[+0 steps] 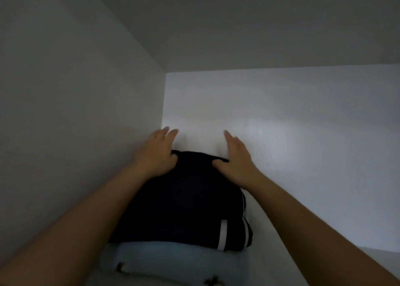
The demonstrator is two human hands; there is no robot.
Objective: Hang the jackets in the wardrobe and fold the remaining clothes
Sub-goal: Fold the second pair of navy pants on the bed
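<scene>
The fingers (165,130) of both hands are held straight and relaxed, nothing gripped. The left hand (155,153) and right hand (236,158) rest on the far corners of the dark garment (184,203), equally near. It is stretched lengthwise back toward the person, stacked on a blue garment (162,257) beside the left wall (75,112).

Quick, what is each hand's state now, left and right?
Left hand: open, fingers straight, resting on the dark folded garment.
Right hand: open, fingers straight, resting on the same garment.

Dim w/ soft glare on wardrobe back panel (270,129), slight blur
</scene>
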